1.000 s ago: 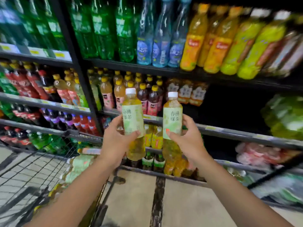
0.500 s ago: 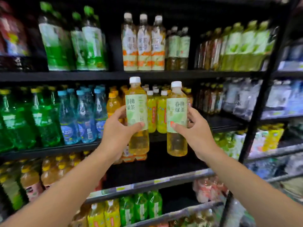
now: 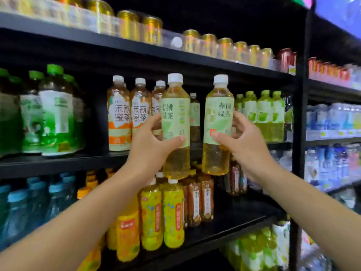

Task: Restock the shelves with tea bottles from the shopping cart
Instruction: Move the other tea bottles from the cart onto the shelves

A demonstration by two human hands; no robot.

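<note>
Left hand (image 3: 150, 145) grips one tea bottle (image 3: 175, 122), right hand (image 3: 248, 145) another (image 3: 218, 122), both upright. Orange-labelled bottles (image 3: 119, 118) crowd the shelf (image 3: 58, 163) edge behind.

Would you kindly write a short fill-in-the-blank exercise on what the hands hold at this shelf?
1. Each hand grips one ____ bottle: left hand, right hand.
2. Both held bottles, left tea bottle and right tea bottle, have ____ caps.
3. The cans stand on the shelf ____ the held bottles.

Missing words: tea; white; above
</note>
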